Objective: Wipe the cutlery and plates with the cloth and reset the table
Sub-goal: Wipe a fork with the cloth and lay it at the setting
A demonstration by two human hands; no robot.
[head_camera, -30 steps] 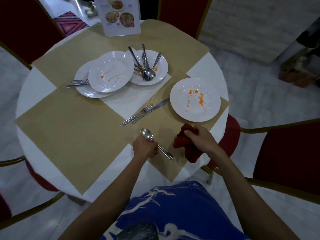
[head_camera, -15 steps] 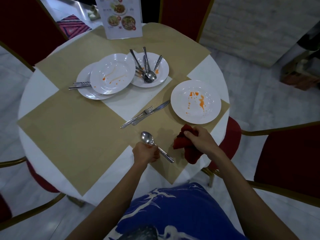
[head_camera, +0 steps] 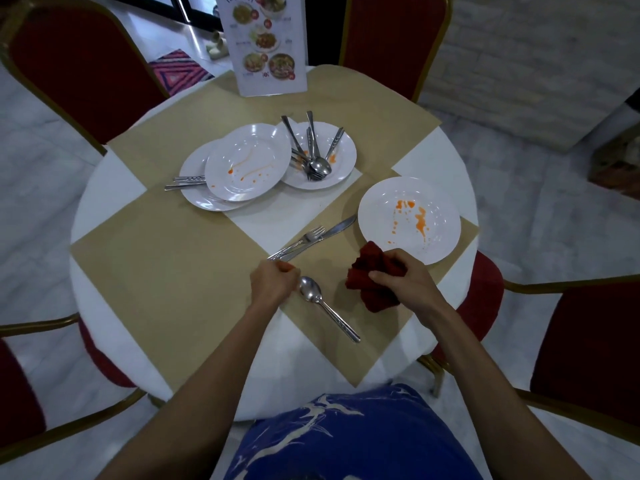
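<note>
Red cloth (head_camera: 369, 263) gripped by right hand (head_camera: 404, 283); left hand (head_camera: 272, 284) curled, perhaps touching fork (head_camera: 305, 238).

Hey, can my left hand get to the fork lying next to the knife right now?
Probably yes. The left hand sits right at the fork's handle end, with nothing between them; the spoon lies off to its side, and the knife runs just alongside the fork.

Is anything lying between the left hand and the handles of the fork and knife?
Nothing visible does. The curled left hand sits right at the handle ends of the fork and knife. The spoon lies to its right, off that path.
</note>
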